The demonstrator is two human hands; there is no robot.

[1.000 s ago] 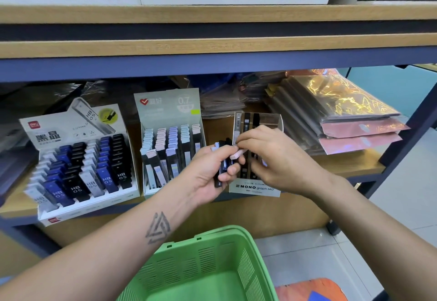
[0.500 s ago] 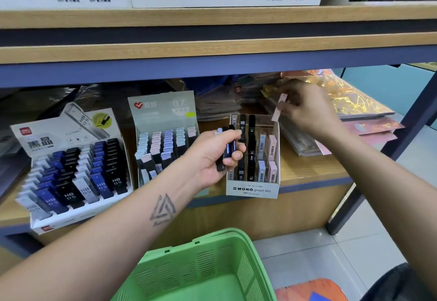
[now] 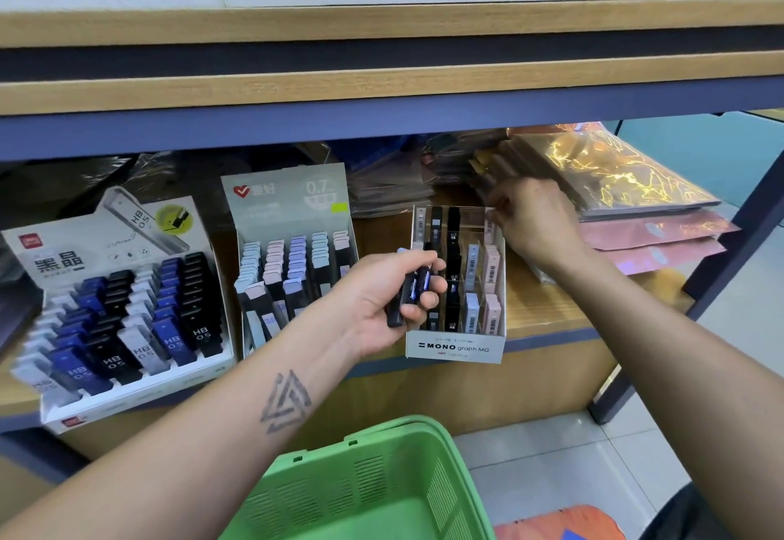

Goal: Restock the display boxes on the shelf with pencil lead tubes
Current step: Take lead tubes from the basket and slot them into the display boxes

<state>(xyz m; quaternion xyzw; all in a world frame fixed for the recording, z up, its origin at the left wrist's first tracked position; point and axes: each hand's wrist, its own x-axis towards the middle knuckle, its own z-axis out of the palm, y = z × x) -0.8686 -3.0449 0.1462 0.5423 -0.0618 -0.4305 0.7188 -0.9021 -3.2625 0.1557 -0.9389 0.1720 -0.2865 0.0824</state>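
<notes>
Fingers of our left hand curl around a small bundle of pencil lead tubes, dark and slim, one black and one with a blue label; we hold them just in front of the MONO display box. Our right hand reaches to the far right corner of this same box, and its fingers bend together there at the top of a pink tube. We cannot tell for sure if they pinch the tube or only touch it.

We see that the MONO box is white, open at the top, with clear dividers. Its left lanes carry black tubes marked 0.5 HB, and its right lanes carry pale grey and pink tubes with barcodes. It stands at the front edge of the wooden shelf.

Beside it on the left stands a grey 0.7 box with pastel caps in rows, and further left a white box with blue, black and grey HB 0.5 tubes. Shiny packets lie stacked at the right. Below our arms is a green basket.
</notes>
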